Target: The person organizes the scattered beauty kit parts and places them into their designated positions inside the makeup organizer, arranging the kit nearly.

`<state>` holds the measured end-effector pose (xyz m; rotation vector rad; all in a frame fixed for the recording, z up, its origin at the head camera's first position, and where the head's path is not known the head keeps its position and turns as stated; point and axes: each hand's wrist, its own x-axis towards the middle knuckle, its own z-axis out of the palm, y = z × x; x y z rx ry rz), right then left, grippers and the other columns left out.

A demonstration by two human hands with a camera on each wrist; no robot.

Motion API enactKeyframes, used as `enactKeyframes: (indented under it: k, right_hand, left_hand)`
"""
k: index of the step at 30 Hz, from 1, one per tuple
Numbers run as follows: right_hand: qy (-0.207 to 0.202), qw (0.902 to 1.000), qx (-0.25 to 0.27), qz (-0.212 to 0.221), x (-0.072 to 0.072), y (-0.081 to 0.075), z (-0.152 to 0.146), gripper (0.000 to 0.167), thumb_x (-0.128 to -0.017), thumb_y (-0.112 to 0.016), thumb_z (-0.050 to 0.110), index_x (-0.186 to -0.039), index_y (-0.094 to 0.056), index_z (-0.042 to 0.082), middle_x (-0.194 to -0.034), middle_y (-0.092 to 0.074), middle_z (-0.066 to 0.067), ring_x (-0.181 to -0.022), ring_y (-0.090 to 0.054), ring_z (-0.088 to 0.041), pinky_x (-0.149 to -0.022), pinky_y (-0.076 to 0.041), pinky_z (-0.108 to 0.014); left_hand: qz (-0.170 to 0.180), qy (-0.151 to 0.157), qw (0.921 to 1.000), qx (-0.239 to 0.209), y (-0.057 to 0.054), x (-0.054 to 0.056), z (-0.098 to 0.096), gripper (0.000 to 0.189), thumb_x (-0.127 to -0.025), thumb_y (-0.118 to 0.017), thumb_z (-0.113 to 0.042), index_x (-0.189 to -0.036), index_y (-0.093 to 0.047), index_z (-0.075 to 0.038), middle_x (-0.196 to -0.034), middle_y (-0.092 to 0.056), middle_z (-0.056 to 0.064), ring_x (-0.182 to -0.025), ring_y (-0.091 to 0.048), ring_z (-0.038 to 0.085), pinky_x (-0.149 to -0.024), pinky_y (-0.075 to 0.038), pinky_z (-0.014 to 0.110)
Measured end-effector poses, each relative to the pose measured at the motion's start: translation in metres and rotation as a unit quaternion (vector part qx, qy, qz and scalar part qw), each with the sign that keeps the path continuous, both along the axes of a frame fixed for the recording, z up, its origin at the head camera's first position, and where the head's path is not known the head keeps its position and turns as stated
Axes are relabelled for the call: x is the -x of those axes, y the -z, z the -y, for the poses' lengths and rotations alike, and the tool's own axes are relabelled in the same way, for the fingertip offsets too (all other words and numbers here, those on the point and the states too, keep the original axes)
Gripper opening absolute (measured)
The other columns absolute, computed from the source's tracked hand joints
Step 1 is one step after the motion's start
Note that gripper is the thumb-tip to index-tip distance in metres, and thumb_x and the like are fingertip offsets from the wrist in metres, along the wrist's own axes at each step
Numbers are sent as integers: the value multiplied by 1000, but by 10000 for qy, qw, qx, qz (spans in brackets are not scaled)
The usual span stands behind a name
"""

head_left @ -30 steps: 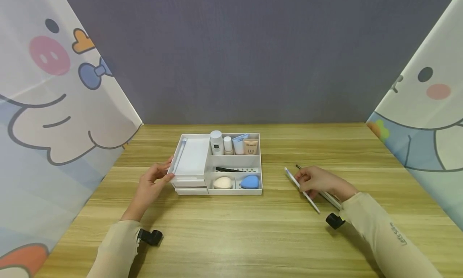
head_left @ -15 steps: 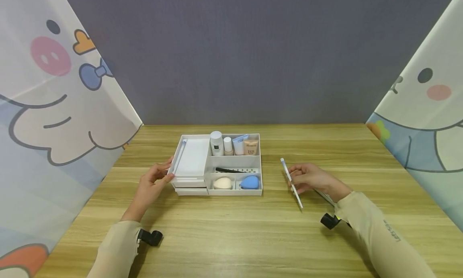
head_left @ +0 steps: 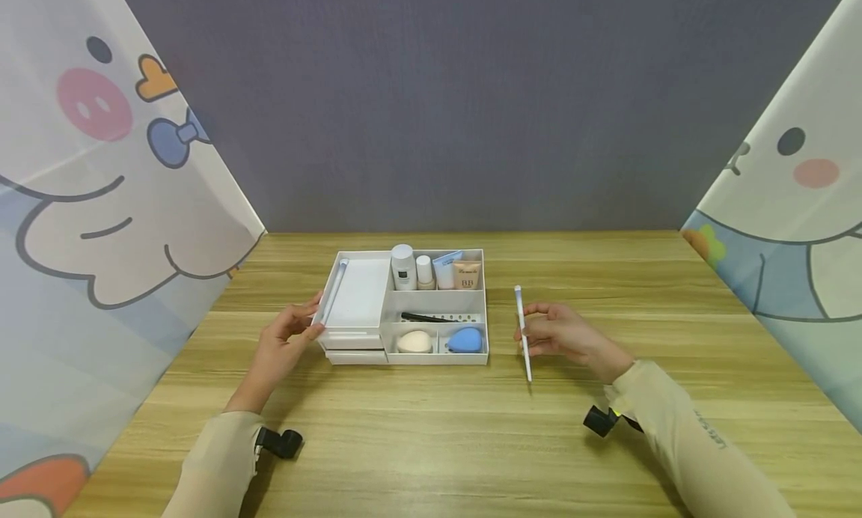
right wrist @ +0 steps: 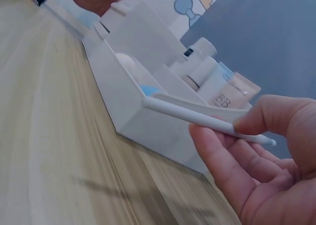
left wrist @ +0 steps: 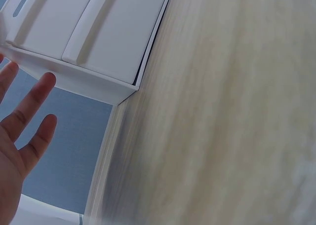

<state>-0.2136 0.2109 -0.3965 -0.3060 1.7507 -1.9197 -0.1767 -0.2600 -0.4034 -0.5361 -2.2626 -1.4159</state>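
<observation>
My right hand (head_left: 560,335) pinches a slim white makeup brush (right wrist: 190,115) between thumb and fingers, its pale blue tip pointing away from me in the head view. The brush is upraised over the table, just right of a white desktop organizer (head_left: 438,358). At the organizer's front left corner my left hand (head_left: 286,334) rests its thumb and fingertips; the left wrist view shows spread, nearly straight fingers (left wrist: 32,104) beside the drawers. Along the left of the organizer's top tray lies a similar white brush (head_left: 334,293).
Organizer compartments hold a white bottle (head_left: 404,267), a small white-capped bottle (head_left: 425,271), a blue-white tube (head_left: 446,269), a beige BB tube (head_left: 468,274), a black pencil-like stick (head_left: 426,317), a cream sponge (head_left: 414,341) and a blue sponge (head_left: 465,340). A grey partition (head_left: 431,106) stands behind.
My right hand has lifted the brush and carried it left towards the organizer, turning it more upright in view. Slim sticks seen under that hand earlier no longer show. My left hand stays put.
</observation>
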Motion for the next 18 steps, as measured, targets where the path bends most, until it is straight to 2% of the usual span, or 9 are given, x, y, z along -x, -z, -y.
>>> enactKeyframes:
  k: [7,12,18]
  right_hand:
    - [453,9984,310,122,-5,-4,18,30,-94,-49,-7,-122,-39,-10,-87,-70,-9,-79,-69,-19,-71,-59,-30]
    - [660,9963,518,168,-8,-2,33,33,-94,-49,-8,-124,-38,-12,-86,-70,-10,-78,-69,-17,-71,-59,-30]
    - [678,9951,685,199,-9,-2,49,31,-94,-50,-7,-123,-41,-10,-84,-72,-7,-75,-69,-15,-70,-59,-28]
  left_hand:
    - [53,-60,10000,51,0,-1,0,22,-93,-67,1,-113,-61,9,-136,-54,19,-91,-63,-2,-78,-48,12]
    - [12,-101,9999,127,-1,-2,-1,21,-91,-64,11,-112,-59,12,-135,-53,20,-91,-61,-5,-77,-47,12]
    - [49,-167,9997,173,-2,-2,-2,27,-87,-63,19,-112,-59,12,-135,-55,16,-90,-60,-7,-76,-47,11]
